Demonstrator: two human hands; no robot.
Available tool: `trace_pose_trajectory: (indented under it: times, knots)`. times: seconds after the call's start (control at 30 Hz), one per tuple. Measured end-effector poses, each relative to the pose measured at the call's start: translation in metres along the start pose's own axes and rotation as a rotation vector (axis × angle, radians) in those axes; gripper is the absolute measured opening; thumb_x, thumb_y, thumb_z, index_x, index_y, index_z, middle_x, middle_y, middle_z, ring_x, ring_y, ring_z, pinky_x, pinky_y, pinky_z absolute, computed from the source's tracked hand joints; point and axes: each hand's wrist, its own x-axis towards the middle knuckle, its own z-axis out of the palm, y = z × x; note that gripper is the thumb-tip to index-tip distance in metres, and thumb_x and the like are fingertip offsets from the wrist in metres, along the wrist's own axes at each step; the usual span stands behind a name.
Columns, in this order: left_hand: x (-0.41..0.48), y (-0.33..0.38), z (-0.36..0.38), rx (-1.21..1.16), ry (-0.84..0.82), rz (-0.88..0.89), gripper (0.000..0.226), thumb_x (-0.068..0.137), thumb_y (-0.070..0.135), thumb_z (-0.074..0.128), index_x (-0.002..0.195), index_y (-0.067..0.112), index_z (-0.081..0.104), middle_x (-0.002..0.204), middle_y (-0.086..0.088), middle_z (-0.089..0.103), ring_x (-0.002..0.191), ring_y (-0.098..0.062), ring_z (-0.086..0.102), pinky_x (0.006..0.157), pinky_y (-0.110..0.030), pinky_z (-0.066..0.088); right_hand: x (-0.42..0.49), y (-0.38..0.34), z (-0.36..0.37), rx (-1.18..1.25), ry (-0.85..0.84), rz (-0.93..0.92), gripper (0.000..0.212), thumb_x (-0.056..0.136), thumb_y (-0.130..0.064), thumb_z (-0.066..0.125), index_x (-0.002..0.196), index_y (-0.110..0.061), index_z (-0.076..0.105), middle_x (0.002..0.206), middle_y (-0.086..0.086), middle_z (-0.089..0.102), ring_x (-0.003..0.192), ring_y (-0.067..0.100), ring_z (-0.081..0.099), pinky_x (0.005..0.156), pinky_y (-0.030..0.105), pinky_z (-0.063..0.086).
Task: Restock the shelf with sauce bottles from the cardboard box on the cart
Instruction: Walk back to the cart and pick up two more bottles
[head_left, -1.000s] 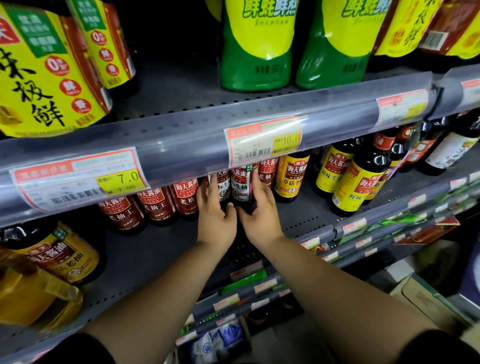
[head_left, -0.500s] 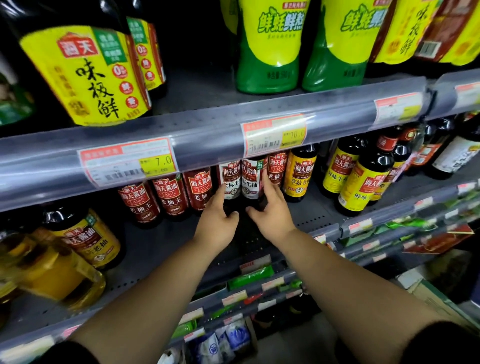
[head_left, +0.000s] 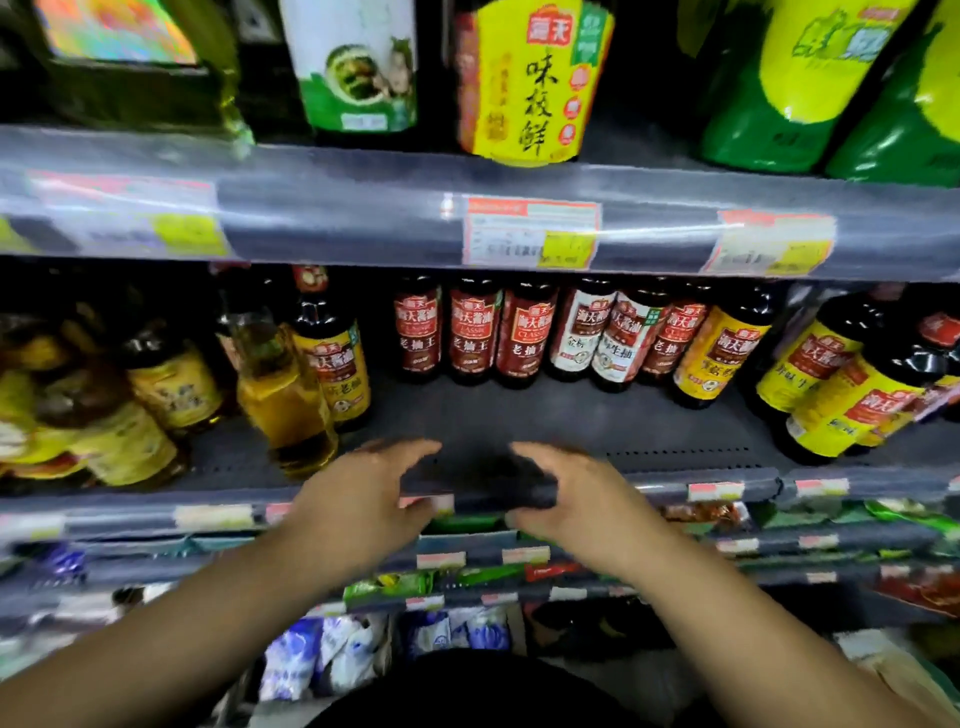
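Bottles (head_left: 524, 332) beyond empty hands (head_left: 467, 499)

There is one view only, from a wide-angle camera on the person's head, so nothing is shared with a second view. It faces a store shelf (head_left: 519, 415) straight on and tilts slightly down, close enough that both forearms reach in from the bottom corners and the left hand (head_left: 358, 499) and right hand (head_left: 571, 499) sit near the middle of the frame at the shelf's front edge. The upper shelf rail (head_left: 363, 218) crosses the top third, with only the lower parts of its bottles (head_left: 524, 83) in frame. Lower shelves recede beneath the arms. The lens bends the edges, and the whole frame is blurred.
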Motion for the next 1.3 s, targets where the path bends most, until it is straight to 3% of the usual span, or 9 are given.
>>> trace_pose_trajectory:
  times: [0.27,0.53,0.67,0.73,0.8,0.9,1.03,1.13,1.3]
  knots:
    - [-0.089,-0.111,-0.025,-0.179,-0.017,-0.216,0.049,0.082,0.037,0.07,0.13,0.033,0.057,0.124,0.011,0.064,0.112,-0.01,0.06,0.086,-0.024,0.048,0.004,-0.131,0.044,-0.098,-0.282,-0.169,0.071,0.083,-0.048,0.071,0.146,-0.042,0.037,0.152,-0.017,0.038,0.133,0.009,0.043,0.103,0.03,0.042]
    - [-0.199,-0.258,-0.062,-0.209,0.091,-0.524,0.054,0.08,0.041,0.072,0.13,0.029,0.057,0.124,0.004,0.065,0.106,-0.015,0.064,0.085,-0.027,0.049,0.057,-0.298,0.173,-0.305,-0.501,-0.396,0.073,0.083,-0.046,0.072,0.146,-0.034,0.038,0.153,-0.005,0.04,0.13,0.019,0.049,0.101,0.032,0.044]
    - [-0.262,-0.33,-0.082,-0.165,0.173,-0.718,0.05,0.076,0.046,0.064,0.125,0.035,0.057,0.118,0.003,0.067,0.102,-0.02,0.066,0.085,-0.033,0.053,0.077,-0.392,0.249,-0.405,-0.565,-0.553,0.07,0.082,-0.044,0.072,0.144,-0.033,0.042,0.143,0.006,0.053,0.116,0.023,0.059,0.089,0.032,0.05]
    - [-0.289,-0.357,-0.09,-0.166,0.227,-0.796,0.046,0.077,0.042,0.064,0.121,0.03,0.06,0.112,-0.002,0.068,0.102,-0.025,0.066,0.085,-0.037,0.053,0.083,-0.436,0.284,-0.428,-0.628,-0.615,0.07,0.083,-0.042,0.072,0.144,-0.031,0.042,0.135,0.005,0.059,0.101,0.02,0.064,0.072,0.029,0.05]
    - [-0.311,-0.376,-0.095,-0.175,0.289,-0.88,0.041,0.08,0.038,0.066,0.117,0.021,0.063,0.111,-0.006,0.068,0.104,-0.028,0.064,0.085,-0.034,0.052,0.085,-0.473,0.316,-0.446,-0.657,-0.706,0.067,0.081,-0.04,0.073,0.142,-0.028,0.046,0.136,0.002,0.059,0.103,0.02,0.062,0.072,0.028,0.049]
    - [-0.34,-0.402,-0.096,-0.201,0.356,-1.043,0.041,0.081,0.033,0.067,0.12,0.022,0.062,0.114,-0.005,0.068,0.105,-0.028,0.063,0.081,-0.027,0.048,0.089,-0.52,0.361,-0.523,-0.702,-0.876,0.057,0.08,-0.037,0.074,0.131,-0.019,0.057,0.131,0.006,0.061,0.112,0.026,0.06,0.09,0.034,0.051]
    - [-0.371,-0.43,-0.098,-0.33,0.473,-1.203,0.049,0.079,0.032,0.073,0.125,0.021,0.06,0.119,-0.006,0.066,0.104,-0.027,0.064,0.087,-0.03,0.049,0.094,-0.575,0.406,-0.543,-0.77,-1.021,0.02,0.075,-0.032,0.076,0.087,-0.027,0.061,0.097,0.006,0.065,0.086,0.024,0.062,0.065,0.032,0.05]
    - [-0.391,-0.451,-0.096,-0.425,0.514,-1.307,0.053,0.08,0.031,0.075,0.129,0.021,0.058,0.123,-0.006,0.064,0.104,-0.025,0.063,0.082,-0.027,0.047,0.097,-0.604,0.437,-0.577,-0.83,-1.062,0.049,0.076,-0.032,0.078,0.119,-0.013,0.062,0.107,0.007,0.069,0.08,0.018,0.066,0.064,0.027,0.05]
    - [-0.43,-0.497,-0.076,-0.542,0.497,-1.493,0.051,0.078,0.031,0.075,0.125,0.02,0.06,0.119,-0.004,0.065,0.101,-0.021,0.062,0.083,-0.027,0.048,0.109,-0.641,0.488,-0.603,-0.913,-1.082,0.071,0.073,-0.033,0.082,0.135,-0.014,0.052,0.124,0.009,0.062,0.079,0.024,0.069,0.065,0.028,0.054]
